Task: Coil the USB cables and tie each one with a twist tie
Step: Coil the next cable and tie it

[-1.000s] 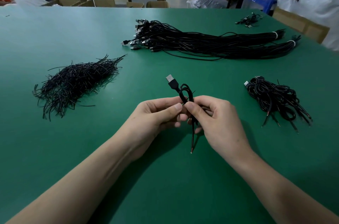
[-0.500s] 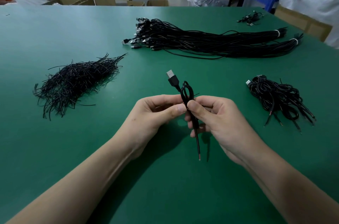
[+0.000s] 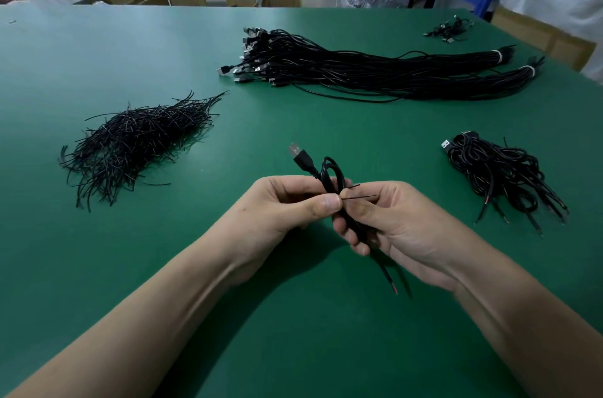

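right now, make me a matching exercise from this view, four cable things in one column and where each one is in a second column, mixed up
Column one
1. twist tie pile
2. long cable bundles
3. pile of coiled cables
4. coiled cable

Column two
A. gripped between the left hand and the right hand
B. lying to the person's left
C. lying to the person's right
D. stretched out on the far side, banded white at one end

Pairs: 1-B, 2-D, 3-C, 4-A
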The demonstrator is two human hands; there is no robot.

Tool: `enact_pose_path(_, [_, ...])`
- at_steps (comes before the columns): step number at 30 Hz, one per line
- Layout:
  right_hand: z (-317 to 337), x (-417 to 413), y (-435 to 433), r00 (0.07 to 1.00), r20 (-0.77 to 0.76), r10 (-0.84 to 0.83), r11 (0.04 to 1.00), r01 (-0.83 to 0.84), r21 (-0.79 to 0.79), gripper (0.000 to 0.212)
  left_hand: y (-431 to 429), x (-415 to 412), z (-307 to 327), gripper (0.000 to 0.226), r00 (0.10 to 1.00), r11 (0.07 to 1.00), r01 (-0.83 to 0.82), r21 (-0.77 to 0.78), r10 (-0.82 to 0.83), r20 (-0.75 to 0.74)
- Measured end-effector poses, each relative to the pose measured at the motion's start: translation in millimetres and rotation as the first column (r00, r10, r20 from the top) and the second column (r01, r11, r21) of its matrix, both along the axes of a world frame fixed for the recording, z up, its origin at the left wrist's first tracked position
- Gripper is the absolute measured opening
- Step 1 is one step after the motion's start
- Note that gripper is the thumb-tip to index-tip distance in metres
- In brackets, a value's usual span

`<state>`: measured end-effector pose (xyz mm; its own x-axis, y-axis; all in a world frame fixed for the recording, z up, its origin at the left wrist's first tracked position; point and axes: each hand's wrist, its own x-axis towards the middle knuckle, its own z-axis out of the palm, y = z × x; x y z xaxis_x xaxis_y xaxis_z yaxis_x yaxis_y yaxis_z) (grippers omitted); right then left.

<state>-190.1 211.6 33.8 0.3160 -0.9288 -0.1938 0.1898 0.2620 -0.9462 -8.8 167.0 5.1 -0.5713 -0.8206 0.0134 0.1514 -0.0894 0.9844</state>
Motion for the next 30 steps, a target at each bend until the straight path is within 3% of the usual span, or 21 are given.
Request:
enact_pose_path(4, [0.1, -3.1, -0.2, 0.998, 0.045, 0.051, 0.997, -0.053, 0.051, 0.015, 4.0, -2.5, 2.2, 0.031, 0.996, 0.998, 0.067, -0.01, -0.067, -0.06])
enact_pose_path(17, [-7.0, -2.1, -3.3, 0.974, 0.226, -0.032, 0.996, 0.012, 0.086, 0.03, 5.8, -7.1, 0.8, 0.01, 0.992, 0.994, -0.042, -0.098, 0.03, -0.119])
enact_pose_path(19, [-7.2, -3.4, -3.8, 0.975, 0.22, -0.038, 0.996, 0.021, 0.082, 0.031, 4.6, -5.2, 1.7, 0.01, 0.994, 0.991, -0.046, -0.124, 0.033, -0.101])
enact_pose_path(23, [-6.4, -6.8, -4.9, 0.983, 0.186, -0.003, 0.999, -0.004, 0.038, 0.011, 4.5, -3.2, 2.1, 0.01, 0.999, 0.978, -0.04, -0.203, 0.032, -0.043])
enact_pose_path(30, [-11.0, -11.2, -7.7, 0.981, 0.192, 0.01, 0.999, -0.002, -0.042, 0.025, 1.7, -4.1, 1.6, 0.02, 0.982, 0.955, -0.184, -0.234, 0.167, -0.092])
